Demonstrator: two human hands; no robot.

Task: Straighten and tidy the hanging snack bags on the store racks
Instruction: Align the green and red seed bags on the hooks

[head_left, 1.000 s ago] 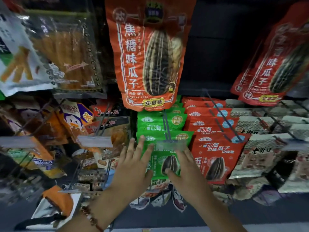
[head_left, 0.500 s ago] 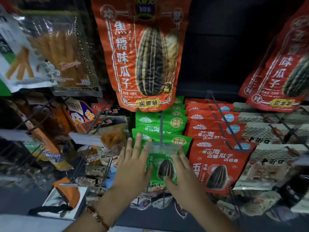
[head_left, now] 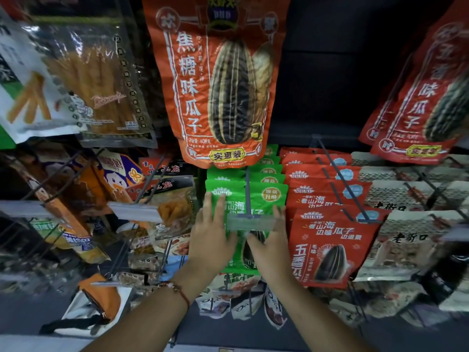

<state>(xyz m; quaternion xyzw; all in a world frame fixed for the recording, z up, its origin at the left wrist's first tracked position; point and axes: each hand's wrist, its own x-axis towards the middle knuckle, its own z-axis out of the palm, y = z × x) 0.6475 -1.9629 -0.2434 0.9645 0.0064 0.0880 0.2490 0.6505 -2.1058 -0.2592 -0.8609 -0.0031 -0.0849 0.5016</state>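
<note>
A person's two hands frame the front green sunflower-seed bag (head_left: 250, 199) on a peg at the centre of a store rack. The left hand (head_left: 212, 240), a beaded bracelet (head_left: 175, 288) on its wrist, lies flat against the bag's left edge with fingers straight and spread upward. The right hand (head_left: 270, 246) presses the bag's right side, fingers straight, thumb pointing in across the seed picture. The hands stand apart with the bag between them, neither curled round it. A clear price-tag holder (head_left: 250, 222) at the peg's tip hangs in front of the bag, between the fingertips. More green bags line up behind the front one on the same peg. Just to the right hangs a row of red seed bags (head_left: 330, 240); a large orange seed bag (head_left: 218, 80) hangs above, its lower edge overlapping the green row. Bags of fried dough sticks (head_left: 83, 77) fill the upper left.
</note>
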